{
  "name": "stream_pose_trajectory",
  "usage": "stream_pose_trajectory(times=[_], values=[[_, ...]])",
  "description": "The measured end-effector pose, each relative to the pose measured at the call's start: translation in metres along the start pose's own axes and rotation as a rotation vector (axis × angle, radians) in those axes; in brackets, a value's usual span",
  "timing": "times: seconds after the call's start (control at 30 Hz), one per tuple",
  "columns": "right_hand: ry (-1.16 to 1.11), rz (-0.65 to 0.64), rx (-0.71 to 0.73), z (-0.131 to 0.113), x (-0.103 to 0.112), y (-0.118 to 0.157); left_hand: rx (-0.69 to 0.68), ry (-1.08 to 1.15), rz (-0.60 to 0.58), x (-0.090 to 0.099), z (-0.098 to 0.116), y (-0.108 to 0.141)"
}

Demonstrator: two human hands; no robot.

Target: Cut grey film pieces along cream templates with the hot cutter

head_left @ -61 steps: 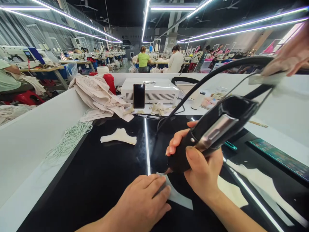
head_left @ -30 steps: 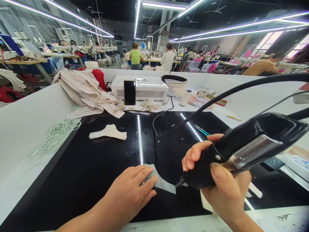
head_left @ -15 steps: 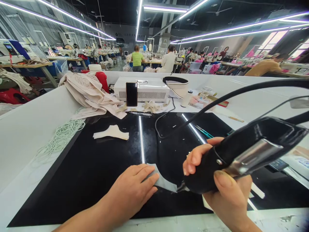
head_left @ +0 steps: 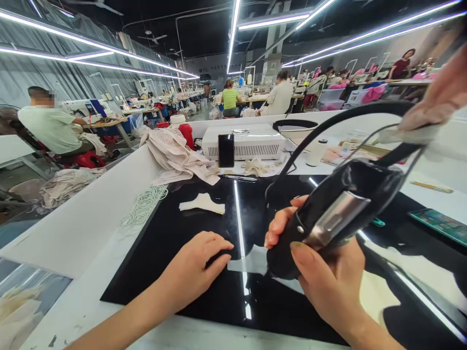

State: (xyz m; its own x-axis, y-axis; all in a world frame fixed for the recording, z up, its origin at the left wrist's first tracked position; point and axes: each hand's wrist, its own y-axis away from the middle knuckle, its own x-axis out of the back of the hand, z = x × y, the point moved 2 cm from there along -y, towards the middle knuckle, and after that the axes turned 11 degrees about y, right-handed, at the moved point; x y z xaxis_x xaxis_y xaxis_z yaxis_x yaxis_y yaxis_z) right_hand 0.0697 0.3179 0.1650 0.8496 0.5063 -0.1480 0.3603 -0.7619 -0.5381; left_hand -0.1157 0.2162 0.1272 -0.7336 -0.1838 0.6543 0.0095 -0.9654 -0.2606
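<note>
My right hand is wrapped round a black handheld tool with a metal lever and a thick cable. The tool's lower end covers part of a pale grey-white piece lying on the glossy black board; its tip is hidden. Just left of that piece, my left hand hovers low over the board, thumb and fingers apart, holding nothing. Farther back lies a cream cut piece.
Pale green cord and beige fabric lie at the left. A white box with an upright phone stands behind. At upper right, a blurred hand is near the cable. Cream pieces lie right.
The view has swung left. My left hand has let go of the grey-white piece and moved off it. The tool is steeper and over the piece, and another hand has appeared near its cable.
</note>
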Motion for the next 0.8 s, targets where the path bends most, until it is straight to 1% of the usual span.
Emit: stream_pose_trajectory(times=[0.1, 0.2, 0.27, 0.37, 0.47, 0.57, 0.8], values=[[-0.039, 0.008, 0.009, 0.01, -0.015, -0.004, 0.05, -0.031, -0.029, -0.004, -0.012, 0.011], [-0.065, 0.02, 0.013, 0.018, -0.026, -0.009, 0.035, -0.045, -0.037, -0.01, -0.017, 0.012], [-0.086, 0.02, 0.008, 0.023, -0.033, -0.012, 0.015, -0.022, -0.013, -0.012, -0.019, 0.009], [-0.115, 0.003, -0.011, 0.029, -0.04, -0.014, 0.016, 0.051, 0.066, -0.012, -0.022, 0.005], [-0.121, -0.02, -0.013, 0.033, -0.044, -0.013, 0.044, 0.137, 0.121, -0.011, -0.025, 0.005], [-0.114, -0.03, 0.01, 0.036, -0.043, -0.013, 0.071, 0.2, 0.133, -0.012, -0.025, 0.006], [-0.065, -0.018, 0.023, 0.036, -0.043, -0.013, 0.095, 0.194, 0.143, -0.013, -0.023, 0.007]])
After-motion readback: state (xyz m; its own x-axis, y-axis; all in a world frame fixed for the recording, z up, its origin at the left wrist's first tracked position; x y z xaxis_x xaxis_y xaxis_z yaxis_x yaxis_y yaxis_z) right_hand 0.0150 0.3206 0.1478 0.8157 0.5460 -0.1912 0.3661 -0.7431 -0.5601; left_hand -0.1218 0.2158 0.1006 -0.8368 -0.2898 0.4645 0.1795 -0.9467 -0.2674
